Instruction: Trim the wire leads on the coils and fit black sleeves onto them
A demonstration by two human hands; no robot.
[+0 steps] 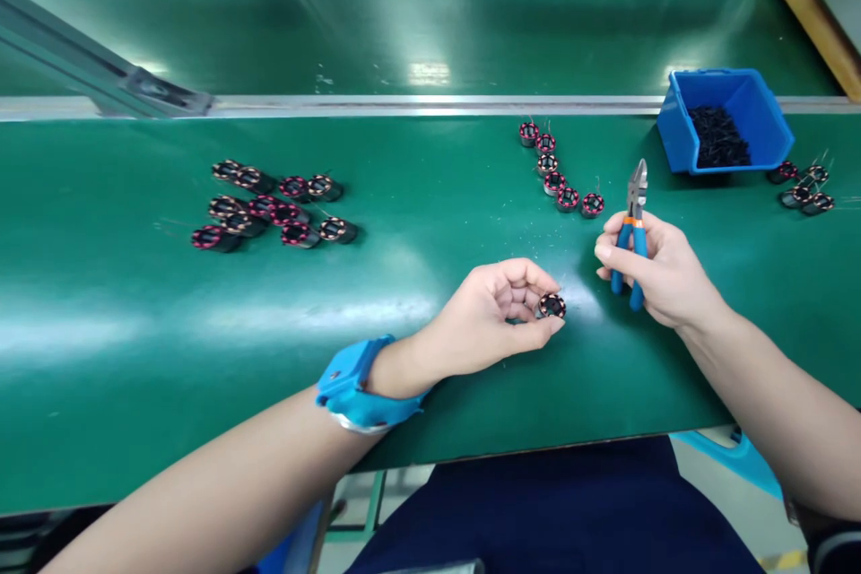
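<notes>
Between the thumb and fingers of my left hand [508, 309] is a small motor stator [552, 306], a dark ring with copper windings. A blue wristband [367, 386] circles that wrist. To its right, my right hand [663, 269] is closed around the blue handles of a pair of side cutters [632, 238]. Their metal jaws point up and away from me, apart from the stator. Beyond my hands, a crooked line of several stators [554, 184] with pink or copper windings stands on the green table [430, 233].
A larger group of stators [269, 211] lies at the left. Toward the back right sits a blue bin [679, 130] holding dark thin pieces [717, 136]. More stators [800, 195] with upright wires are beside it. A metal rail [430, 106] runs along the back.
</notes>
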